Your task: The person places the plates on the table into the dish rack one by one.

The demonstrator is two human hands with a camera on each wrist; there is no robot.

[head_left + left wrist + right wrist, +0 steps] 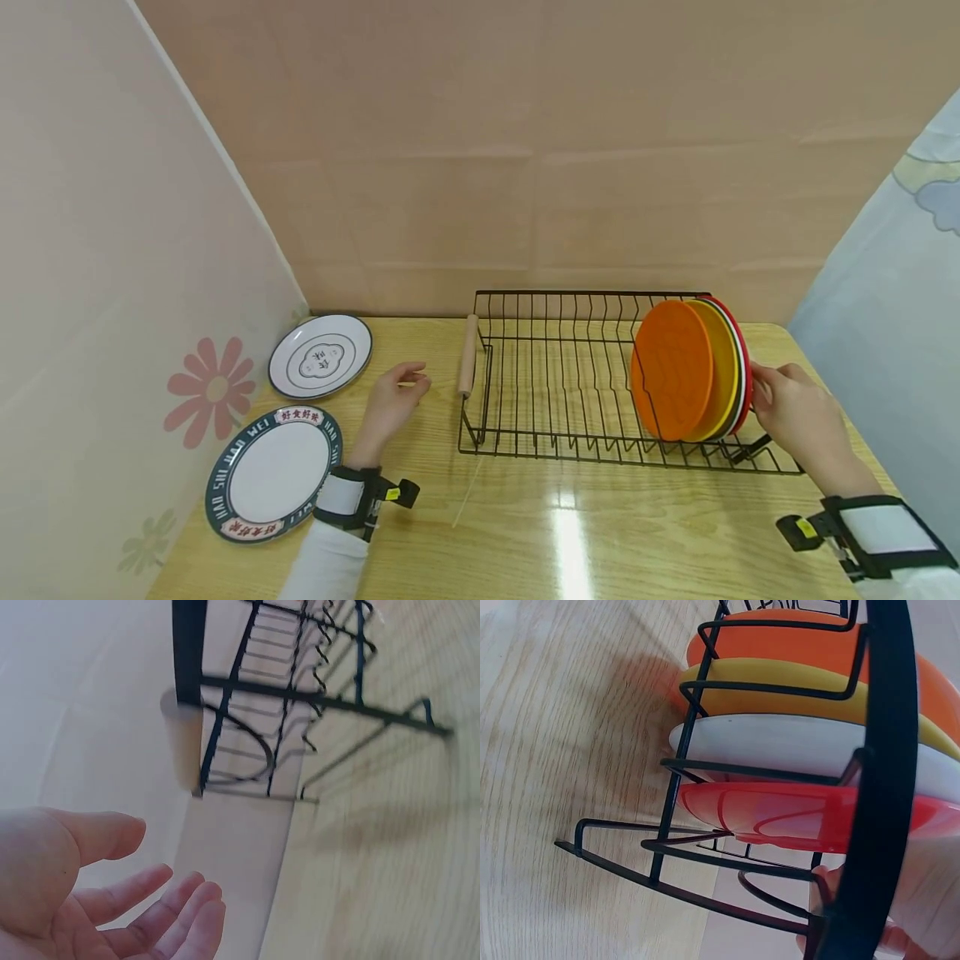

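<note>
Right hand [795,408] touching red plate [742,350] rim, rack [555,375] right end.

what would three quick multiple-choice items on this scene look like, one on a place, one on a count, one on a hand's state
1. Where do the upright plates stand in the rack?
A. its right end
B. its left end
C. its middle

2. How many plates lie flat on the table?
A. none
B. two
C. four

3. How is the left hand?
A. gripping the rack's handle
B. holding a plate
C. open, holding nothing

Answers:
1 A: the orange plate and those behind it stand at the right end, by the right hand.
2 B: a white plate and a green-rimmed plate.
3 C: its fingers are relaxed and free.
</note>
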